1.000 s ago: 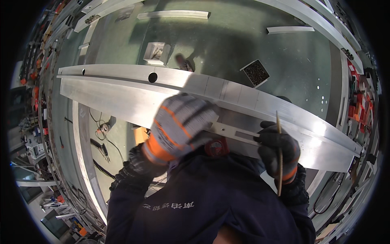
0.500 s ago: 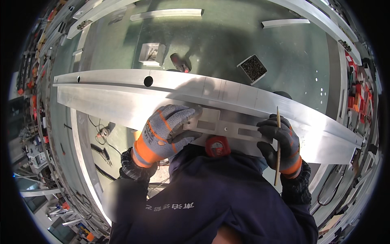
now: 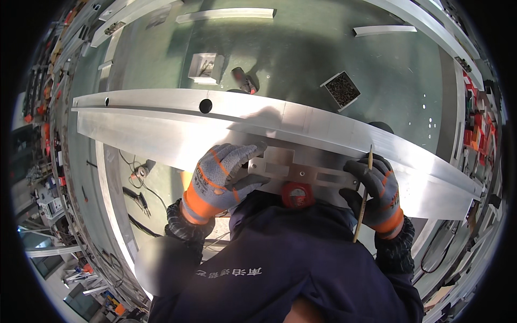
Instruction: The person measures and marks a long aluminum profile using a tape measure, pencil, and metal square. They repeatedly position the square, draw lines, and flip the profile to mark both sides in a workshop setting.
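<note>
Both my hands wear grey gloves with orange cuffs. My left hand (image 3: 218,180) is closed on the left end of a flat metal plate (image 3: 311,175) with cutouts and small holes. At its right end, my right hand (image 3: 381,188) grips the plate between thumb and fingers. A thin pencil-like stick (image 3: 361,214) is also tucked between the fingers of that hand, slanting down toward me. The plate is held over a long aluminium profile (image 3: 156,100) that has round holes toward its left. A red tape measure (image 3: 297,195) sits just below the plate, against my dark jacket.
Beyond the profile, on the green surface, are a white box (image 3: 206,69), a dark hand tool (image 3: 243,80) and a tray of small dark screws (image 3: 341,90). Pale metal strips (image 3: 225,15) lie farther off. Pliers (image 3: 137,201) and cables are at lower left.
The view has shifted slightly. The stick in my right hand leans more, its lower end swung left. More of the plate's right end shows by my right fingers; both hands keep their grip.
</note>
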The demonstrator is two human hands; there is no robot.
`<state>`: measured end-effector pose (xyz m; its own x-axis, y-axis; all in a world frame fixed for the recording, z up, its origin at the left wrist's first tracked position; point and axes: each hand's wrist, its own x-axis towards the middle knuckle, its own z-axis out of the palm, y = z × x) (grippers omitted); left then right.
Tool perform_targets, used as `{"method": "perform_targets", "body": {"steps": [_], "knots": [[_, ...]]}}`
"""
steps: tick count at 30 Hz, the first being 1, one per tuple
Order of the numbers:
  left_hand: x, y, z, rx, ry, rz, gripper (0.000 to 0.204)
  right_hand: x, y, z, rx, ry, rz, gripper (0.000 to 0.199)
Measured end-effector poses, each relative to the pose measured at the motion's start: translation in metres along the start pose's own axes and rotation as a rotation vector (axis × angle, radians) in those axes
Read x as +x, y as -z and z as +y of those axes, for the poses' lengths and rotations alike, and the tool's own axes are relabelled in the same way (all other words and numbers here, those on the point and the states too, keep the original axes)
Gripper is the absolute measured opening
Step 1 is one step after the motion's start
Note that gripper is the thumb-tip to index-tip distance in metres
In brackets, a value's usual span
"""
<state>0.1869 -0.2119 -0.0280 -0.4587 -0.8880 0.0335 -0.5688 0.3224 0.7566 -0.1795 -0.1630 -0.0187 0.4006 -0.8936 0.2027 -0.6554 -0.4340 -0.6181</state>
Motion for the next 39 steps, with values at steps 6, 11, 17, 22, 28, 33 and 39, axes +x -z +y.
{"method": "perform_targets", "body": {"steps": [6, 11, 17, 22, 28, 33, 39], "knots": [[0.004, 0.0, -0.008, 0.082, -0.01, 0.038, 0.057, 0.0, -0.001, 0.006, -0.057, 0.007, 0.036, 0.062], [0.056, 0.01, -0.003, 0.111, -0.138, 0.107, 0.059, 0.018, 0.004, 0.017, -0.108, -0.016, 0.174, 0.056], [0.097, 0.003, -0.022, 0.077, -0.185, -0.009, 0.052, 0.032, 0.007, 0.04, -0.187, -0.146, 0.093, 0.049], [0.111, -0.005, -0.034, 0.015, -0.096, -0.071, 0.043, 0.037, 0.004, 0.053, -0.214, -0.159, 0.045, 0.045], [0.119, -0.004, -0.041, -0.054, 0.065, -0.219, 0.04, 0.041, 0.004, 0.061, -0.264, -0.17, 0.014, 0.044], [0.122, 0.004, -0.039, -0.255, 0.19, -0.309, 0.037, 0.042, 0.001, 0.064, -0.251, -0.198, -0.001, 0.043], [0.125, 0.011, -0.036, -0.344, 0.227, -0.351, 0.033, 0.043, -0.001, 0.065, -0.191, -0.265, 0.005, 0.042]]}}
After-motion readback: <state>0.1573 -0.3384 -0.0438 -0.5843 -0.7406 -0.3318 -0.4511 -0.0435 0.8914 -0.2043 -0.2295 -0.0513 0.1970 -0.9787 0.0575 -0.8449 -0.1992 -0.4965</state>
